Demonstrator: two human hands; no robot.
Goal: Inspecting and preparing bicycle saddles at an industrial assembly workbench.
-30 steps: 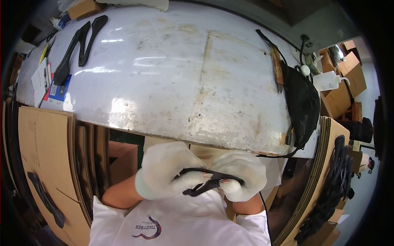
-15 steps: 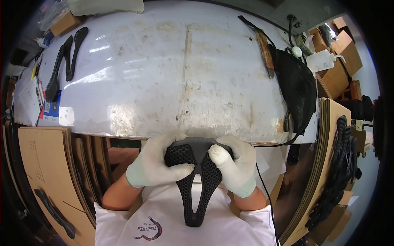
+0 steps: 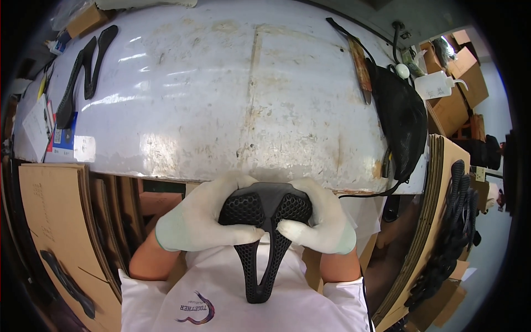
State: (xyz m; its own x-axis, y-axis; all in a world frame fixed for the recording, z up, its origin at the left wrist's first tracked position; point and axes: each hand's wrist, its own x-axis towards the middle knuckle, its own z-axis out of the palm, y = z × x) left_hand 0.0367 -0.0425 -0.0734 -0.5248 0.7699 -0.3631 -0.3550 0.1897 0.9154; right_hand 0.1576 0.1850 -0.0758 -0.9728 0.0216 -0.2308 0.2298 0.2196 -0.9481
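Between my two gloved hands is a black bicycle saddle (image 3: 269,199) with a honeycomb-patterned surface and a long slot down its middle. Its broad end points toward the table and its narrow nose points at my chest. My left hand (image 3: 213,213) grips the broad end's left side, thumb lying across the honeycomb near the slot. Opposite it, my right hand (image 3: 321,216) clasps the right side, with its thumb near the slot's top. Both hands wear white gloves with pale green cuffs. The fingers behind the saddle are mostly hidden.
A worn white table (image 3: 204,105) spans the view ahead. Black saddle-shaped parts (image 3: 91,69) lie at its far left. On its right are a black bag (image 3: 398,119), a rusty-brown blade-like strip (image 3: 360,69) and a white squeeze bottle (image 3: 434,84). Cardboard sheets (image 3: 58,216) stand below left.
My right thumb has moved down from the saddle's upper right pad to beside the slot. The saddle remains in both hands, shifted slightly left.
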